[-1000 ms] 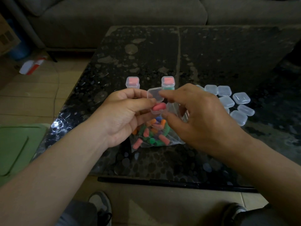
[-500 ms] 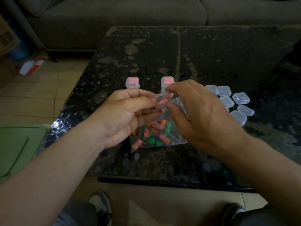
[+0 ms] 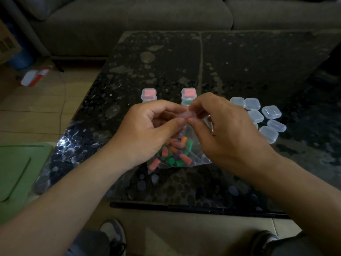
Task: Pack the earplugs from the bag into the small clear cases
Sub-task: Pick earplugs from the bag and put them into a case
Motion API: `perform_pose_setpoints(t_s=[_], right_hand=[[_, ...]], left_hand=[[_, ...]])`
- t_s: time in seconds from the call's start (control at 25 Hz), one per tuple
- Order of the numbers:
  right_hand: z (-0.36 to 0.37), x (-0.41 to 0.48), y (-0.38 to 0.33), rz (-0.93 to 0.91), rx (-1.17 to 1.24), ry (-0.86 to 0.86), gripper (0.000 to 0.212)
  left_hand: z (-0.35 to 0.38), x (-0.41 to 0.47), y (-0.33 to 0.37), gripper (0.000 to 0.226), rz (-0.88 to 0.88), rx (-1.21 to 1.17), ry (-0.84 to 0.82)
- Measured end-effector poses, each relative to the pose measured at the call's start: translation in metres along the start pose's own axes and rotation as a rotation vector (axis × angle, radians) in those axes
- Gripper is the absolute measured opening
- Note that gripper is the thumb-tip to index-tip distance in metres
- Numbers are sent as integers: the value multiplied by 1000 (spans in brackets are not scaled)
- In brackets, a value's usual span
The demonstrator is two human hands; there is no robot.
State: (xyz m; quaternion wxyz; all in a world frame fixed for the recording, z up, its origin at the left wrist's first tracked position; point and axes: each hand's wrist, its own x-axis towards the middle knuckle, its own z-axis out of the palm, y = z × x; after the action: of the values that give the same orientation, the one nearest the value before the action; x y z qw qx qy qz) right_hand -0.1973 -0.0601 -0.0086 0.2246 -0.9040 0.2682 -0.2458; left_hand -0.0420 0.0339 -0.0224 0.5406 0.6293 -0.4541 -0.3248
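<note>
A small clear case [image 3: 186, 114] with a pink earplug inside is pinched between both hands above the table. My left hand [image 3: 147, 130] grips its left side, and my right hand [image 3: 221, 130] presses thumb and forefinger on its right side. Its lid looks down. Under the hands lies a clear plastic bag [image 3: 177, 154] holding several pink, orange, green and purple earplugs. Two stacks of filled cases stand behind the hands, one on the left [image 3: 149, 94] and one at centre [image 3: 188, 94]. Several empty closed cases [image 3: 265, 119] lie in a cluster to the right.
The dark speckled glass table [image 3: 239, 71] has its near edge [image 3: 184, 207] above my shoes. A grey sofa [image 3: 147, 19] stands behind it. A green lid or bin [image 3: 18, 172] sits at the left on the tiled floor.
The case was open with a pink earplug going in; the lid has come down over the earplug, and both hands have closed in on the case and lifted slightly.
</note>
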Motion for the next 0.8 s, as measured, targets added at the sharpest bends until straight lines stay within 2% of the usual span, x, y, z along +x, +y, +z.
perform_pose_setpoints(t_s=[0.4,0.68,0.8], right_hand=[[6,-2,3,20,-45,-3,14],[10,-4,2,26,-68,106,18],[10,-4,2,77,-71,103,21]], left_hand=[[1,0,0,20,15,47,25],[11,0,-1,22,15,34,157],[15,0,0,28,28,24,196]])
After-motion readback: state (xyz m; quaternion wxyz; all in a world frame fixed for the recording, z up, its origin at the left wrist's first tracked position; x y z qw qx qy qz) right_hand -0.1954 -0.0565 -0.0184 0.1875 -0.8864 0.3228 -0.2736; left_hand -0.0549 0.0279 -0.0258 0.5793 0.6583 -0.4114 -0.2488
